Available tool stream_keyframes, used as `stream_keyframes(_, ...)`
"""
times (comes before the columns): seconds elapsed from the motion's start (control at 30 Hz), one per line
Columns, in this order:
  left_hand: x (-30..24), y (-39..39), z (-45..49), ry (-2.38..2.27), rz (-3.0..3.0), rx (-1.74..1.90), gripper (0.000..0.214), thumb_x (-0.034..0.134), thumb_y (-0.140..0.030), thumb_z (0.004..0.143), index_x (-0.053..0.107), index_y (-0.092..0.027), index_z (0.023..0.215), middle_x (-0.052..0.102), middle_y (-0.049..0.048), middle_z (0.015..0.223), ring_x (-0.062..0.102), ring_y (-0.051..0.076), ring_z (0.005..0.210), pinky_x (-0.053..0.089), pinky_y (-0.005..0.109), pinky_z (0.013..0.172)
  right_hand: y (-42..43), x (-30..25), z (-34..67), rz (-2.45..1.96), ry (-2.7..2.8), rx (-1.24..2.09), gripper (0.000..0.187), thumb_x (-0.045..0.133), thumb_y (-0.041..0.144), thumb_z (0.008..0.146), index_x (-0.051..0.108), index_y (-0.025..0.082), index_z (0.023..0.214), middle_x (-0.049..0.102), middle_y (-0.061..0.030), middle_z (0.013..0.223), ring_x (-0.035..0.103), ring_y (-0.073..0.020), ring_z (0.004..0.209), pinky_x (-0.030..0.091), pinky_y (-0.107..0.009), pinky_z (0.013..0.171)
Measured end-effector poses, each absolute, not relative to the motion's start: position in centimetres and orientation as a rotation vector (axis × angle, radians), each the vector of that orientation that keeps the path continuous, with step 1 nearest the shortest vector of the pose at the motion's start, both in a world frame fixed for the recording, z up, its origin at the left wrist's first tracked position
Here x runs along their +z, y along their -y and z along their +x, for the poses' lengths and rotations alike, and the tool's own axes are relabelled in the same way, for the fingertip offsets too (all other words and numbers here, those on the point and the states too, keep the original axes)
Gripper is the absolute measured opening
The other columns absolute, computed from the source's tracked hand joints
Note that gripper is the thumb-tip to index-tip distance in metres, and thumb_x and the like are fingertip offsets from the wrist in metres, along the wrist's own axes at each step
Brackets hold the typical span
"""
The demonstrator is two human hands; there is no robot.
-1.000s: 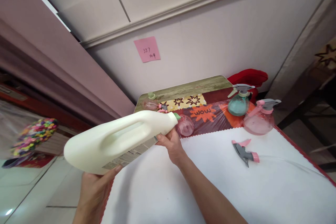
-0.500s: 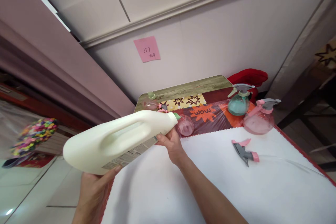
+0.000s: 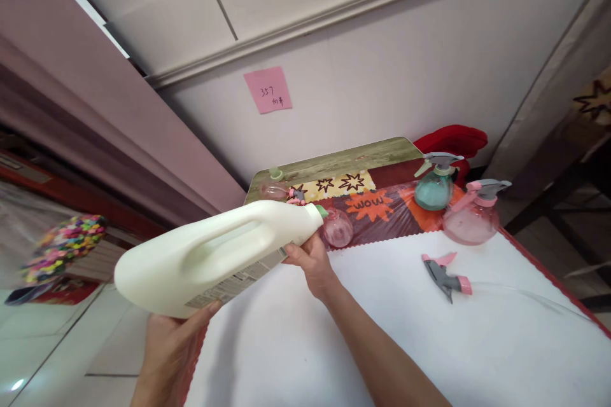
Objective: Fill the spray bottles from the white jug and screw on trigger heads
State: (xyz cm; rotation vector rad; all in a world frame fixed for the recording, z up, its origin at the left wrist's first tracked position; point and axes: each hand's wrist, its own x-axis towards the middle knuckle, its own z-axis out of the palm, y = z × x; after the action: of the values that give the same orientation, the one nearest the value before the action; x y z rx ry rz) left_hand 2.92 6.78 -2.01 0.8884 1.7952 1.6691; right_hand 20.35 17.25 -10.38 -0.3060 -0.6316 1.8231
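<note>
A large cream-coloured jug point(image 3: 167, 261) with a moulded handle lies tilted on its side in both my hands. My left hand point(image 3: 174, 337) supports its base end from below, thumb along the label. Near the neck, my right hand point(image 3: 310, 264) grips it from underneath. The jug's green spout point(image 3: 321, 210) points right, at the mouth of a round pink bottle point(image 3: 338, 230) standing on the table; whether they touch, I cannot tell. A grey and pink spray head point(image 3: 445, 278) with a clear tube lies on the white tabletop to the right.
At the back right stand a green spray bottle point(image 3: 433, 191) and a pink spray bottle point(image 3: 470, 219), both with heads on. A small pink bottle point(image 3: 275, 191) lies behind the jug, near a green cap point(image 3: 275, 173). A wall rises behind the table point(image 3: 382, 343).
Almost nothing differs. The jug stays at the same tilt over the pink bottle, with both hands in the same places.
</note>
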Motion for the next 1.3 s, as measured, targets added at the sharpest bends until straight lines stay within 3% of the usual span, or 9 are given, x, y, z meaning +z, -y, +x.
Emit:
stream_keyframes(0.4, -1.4, -6.8, 3.8, -1.757, 0.897, 1.686, 0.080, 0.097, -0.028, 0.042, 0.073, -0.020, 0.118, 0.080, 0.0098, 0.108, 0.073, 0.038, 0.104, 0.063, 0.046, 0.090, -17.2, -10.2, 20.4, -0.294, 0.633, 1.821, 0.076, 0.086, 0.041, 0.071, 0.050, 0.025, 0.136, 0.069, -0.0081, 0.131, 0.068, -0.0292, 0.115, 0.065, -0.046, 0.086)
stream_keyframes(0.6, -0.8, -6.6, 4.6, -1.768, 0.877, 1.679, 0.083, 0.098, -0.027, 0.041, 0.073, -0.021, 0.120, 0.079, 0.0090, 0.111, 0.073, 0.036, 0.106, 0.063, 0.041, 0.090, -17.2, -10.5, 20.2, -0.298, 0.634, 1.818, 0.074, 0.085, 0.040, 0.072, 0.050, 0.024, 0.135, 0.069, -0.0081, 0.131, 0.069, -0.0285, 0.115, 0.064, -0.045, 0.087)
stream_keyframes(1.07, -0.9, -6.6, 4.4, -1.777, 0.845, 1.693, 0.078, 0.096, -0.022, 0.041, 0.074, -0.020, 0.116, 0.081, 0.0075, 0.103, 0.075, 0.032, 0.098, 0.062, 0.037, 0.090, -17.1, -10.4, 20.3, -0.315, 0.640, 1.829, 0.075, 0.086, 0.040, 0.072, 0.051, 0.024, 0.136, 0.070, -0.0078, 0.130, 0.071, -0.0276, 0.110, 0.065, -0.043, 0.085)
stream_keyframes(1.2, -1.2, -6.8, 3.6, -1.771, 0.851, 1.715, 0.082, 0.096, -0.017, 0.031, 0.075, -0.019, 0.111, 0.082, 0.0071, 0.095, 0.077, 0.032, 0.091, 0.063, 0.037, 0.086, -17.2, -10.6, 20.2, -0.300, 0.640, 1.830, 0.075, 0.086, 0.040, 0.073, 0.050, 0.024, 0.137, 0.070, -0.0075, 0.130, 0.071, -0.0278, 0.109, 0.065, -0.043, 0.083)
stream_keyframes(1.3, -1.4, -6.7, 3.5, -1.774, 0.861, 1.711, 0.079, 0.096, -0.018, 0.036, 0.075, -0.019, 0.112, 0.081, 0.0065, 0.098, 0.076, 0.030, 0.093, 0.062, 0.035, 0.088, -17.2, -10.6, 20.2, -0.299, 0.638, 1.826, 0.073, 0.085, 0.039, 0.073, 0.050, 0.024, 0.136, 0.071, -0.0076, 0.128, 0.071, -0.0278, 0.110, 0.065, -0.043, 0.083)
